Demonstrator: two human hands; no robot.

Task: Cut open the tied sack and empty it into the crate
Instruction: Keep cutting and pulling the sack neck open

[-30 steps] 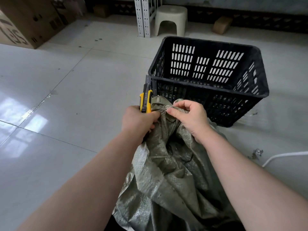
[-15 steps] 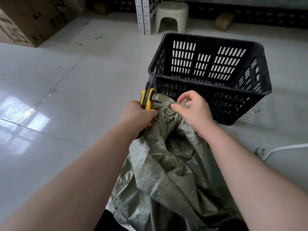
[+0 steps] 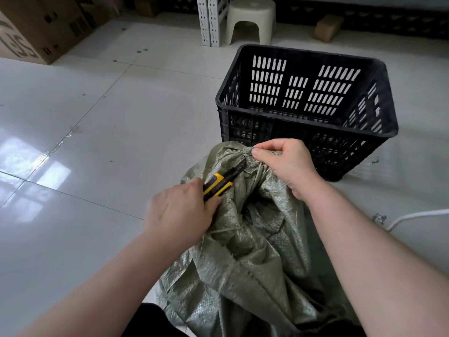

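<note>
Left hand [image 3: 179, 211], right hand [image 3: 289, 166], both curled.

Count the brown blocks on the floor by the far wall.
2. The right block lies near the stool, behind the crate; the left block lies left of the white rack, at the top edge. Others may be hidden.

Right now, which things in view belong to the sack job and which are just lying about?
In the job: woven sack, its tied neck pinched by the right hand; yellow utility knife in the left hand, blade near the tie; black crate.
Lying about: cardboard box, plastic stool, white rack upright, brown block, white cable.
</note>
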